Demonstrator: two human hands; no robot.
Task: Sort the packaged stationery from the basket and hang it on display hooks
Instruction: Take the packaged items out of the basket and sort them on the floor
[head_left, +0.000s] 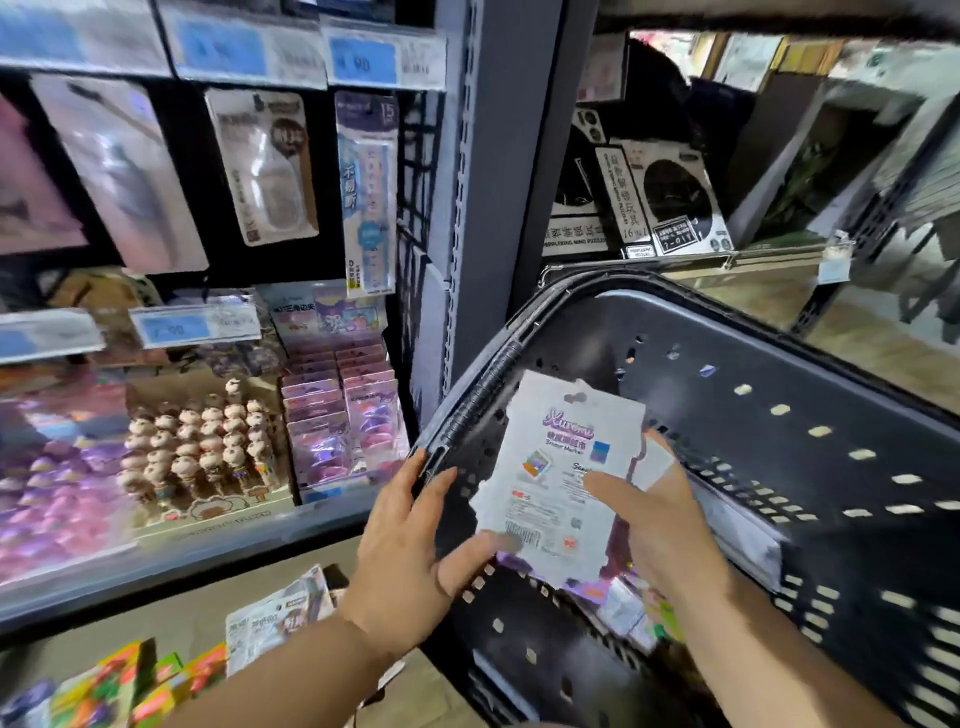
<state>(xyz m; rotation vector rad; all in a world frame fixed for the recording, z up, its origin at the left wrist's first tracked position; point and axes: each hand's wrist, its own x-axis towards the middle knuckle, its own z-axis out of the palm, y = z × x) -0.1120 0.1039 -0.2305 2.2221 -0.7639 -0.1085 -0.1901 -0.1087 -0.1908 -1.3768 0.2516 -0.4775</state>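
Over the left rim of the basket (727, 353), our right hand (660, 519) pinches the carded pack (561, 478); left hand (410, 545) spread, thumb steadying a corner. Light grip, so it could drop back.

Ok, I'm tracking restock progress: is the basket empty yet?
Not empty: colourful packets lie in the bottom of the basket, below the white packet that the right hand holds.

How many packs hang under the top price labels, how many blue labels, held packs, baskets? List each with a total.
Hanging packs: 4
Blue price labels: 5
Held pack: 1
Basket: 1
Total: 11
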